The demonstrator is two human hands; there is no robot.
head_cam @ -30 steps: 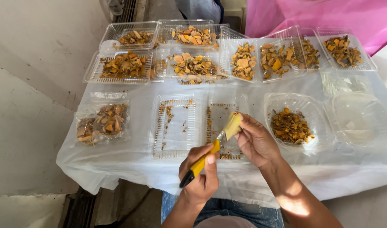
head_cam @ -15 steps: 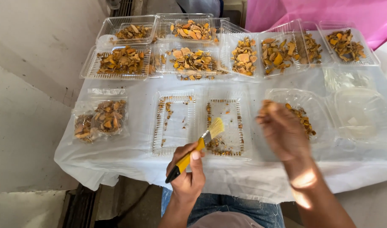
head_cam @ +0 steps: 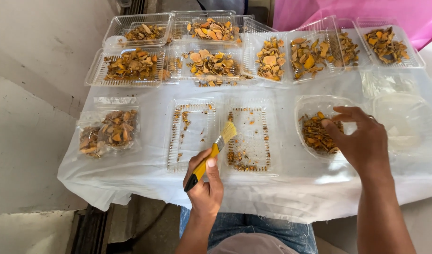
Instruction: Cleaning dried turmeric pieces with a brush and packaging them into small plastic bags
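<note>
My left hand [head_cam: 204, 183] grips a small yellow-handled paintbrush [head_cam: 215, 150], bristles pointing up over an open clear plastic clamshell tray [head_cam: 192, 160] that holds scattered orange-brown crumbs. My right hand [head_cam: 359, 138] hovers with fingers spread and nothing in it over a clear round bowl [head_cam: 310, 106] of orange dried pieces [head_cam: 315, 134], its fingertips just above them.
Several clear trays of dried orange slices [head_cam: 211, 63] line the far side of the white-covered table [head_cam: 145, 174]. A small bag of slices [head_cam: 107, 131] lies at the left. Empty clear containers [head_cam: 404, 117] sit at the right. A pink cloth [head_cam: 319, 14] is beyond.
My right hand let go of the brush tip and moved right to the bowl of pieces. The brush stays in my left hand, shifted slightly left.
</note>
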